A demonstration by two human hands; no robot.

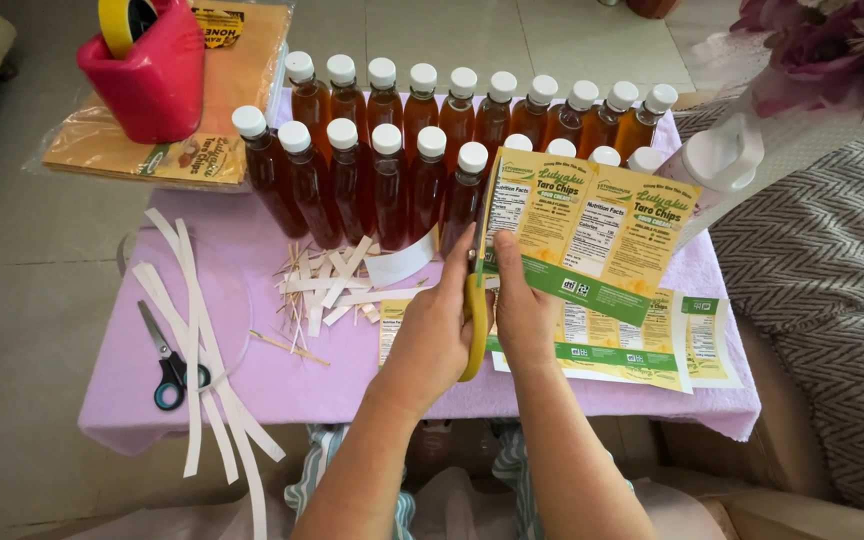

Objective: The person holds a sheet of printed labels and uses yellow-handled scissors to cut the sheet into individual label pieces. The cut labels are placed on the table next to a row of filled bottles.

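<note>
While left hand works yellow-handled scissors, rt hand pinches glossy label sheet.

Desk under lilac cloth. Two rows of amber bottles with white caps along the far side. Red container on a stack of packets, far left. Blue-handled scissors among white paper strips. Flowers upper right.

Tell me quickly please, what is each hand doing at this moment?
Left hand: closed on the yellow-handled scissors, blades at the label sheet's edge.
Right hand: fingers closed on the yellow and green label sheet, holding it up.
</note>
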